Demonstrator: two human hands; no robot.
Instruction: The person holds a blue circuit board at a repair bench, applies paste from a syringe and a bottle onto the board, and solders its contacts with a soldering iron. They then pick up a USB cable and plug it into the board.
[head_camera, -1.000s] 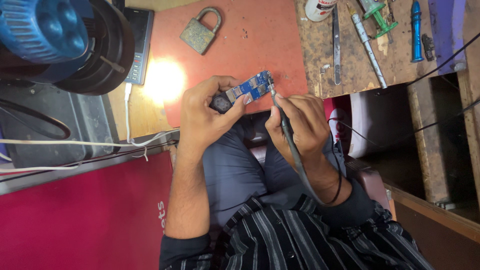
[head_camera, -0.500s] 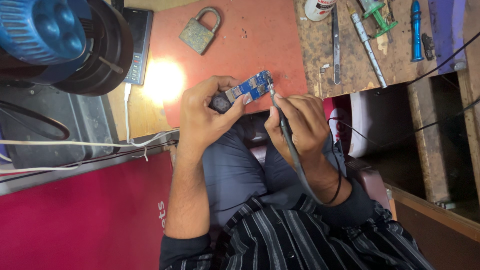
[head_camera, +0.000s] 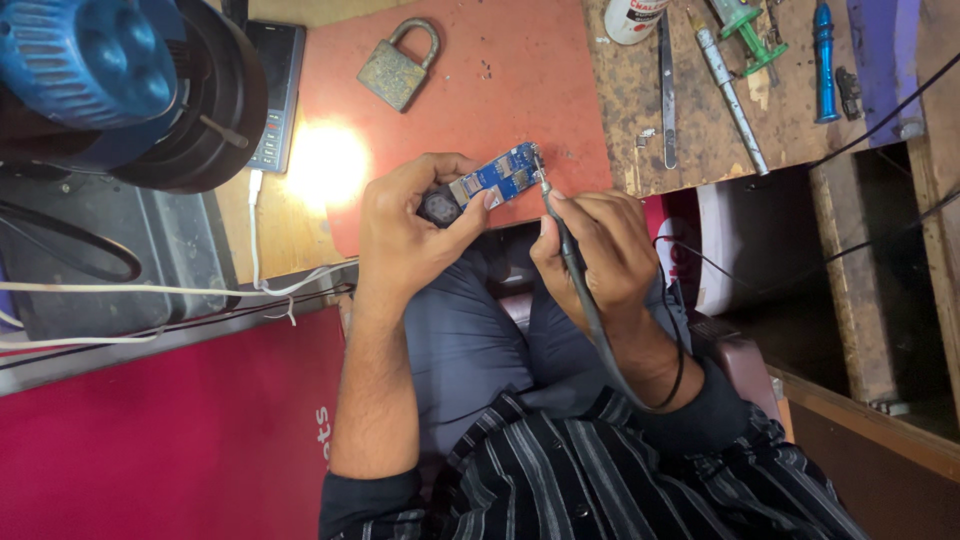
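— While your left hand (head_camera: 420, 235) is closed around the blue board (head_camera: 497, 178), where does the board sit?

— Just over the near edge of the red mat (head_camera: 520, 90), above your lap. Your thumb and fingers pinch it at its dark end (head_camera: 438, 206), and the rest sticks out toward your right hand (head_camera: 595, 250).

— And the right?

— You grip a thin dark iron (head_camera: 562, 235) like a pen; its tip touches the board's far corner. Its cord (head_camera: 610, 350) runs back along your wrist.

— Any containers?

— One white pot (head_camera: 636, 15) at the top edge of the bench, cut off by the frame. You can't tell what's in it.

— What lies on the surface?

— On the mat, a brass padlock (head_camera: 395, 68), shackle shut, well apart from your hands. Beside the mat, on worn wood (head_camera: 640, 150), lie tweezers (head_camera: 667, 95), a metal rod (head_camera: 728, 85), a green tool (head_camera: 745, 22) and a blue handle (head_camera: 824, 60). Left of the mat, a dark device with buttons (head_camera: 275, 95) stands near a bright patch of light on the wood.

— And around you?

— A blue-topped black drum (head_camera: 90, 80) fills the upper left, with white cables (head_camera: 150, 290) crossing below it. A red panel (head_camera: 150, 440) is at lower left, and a dark gap (head_camera: 850, 270) opens under the bench on your right.
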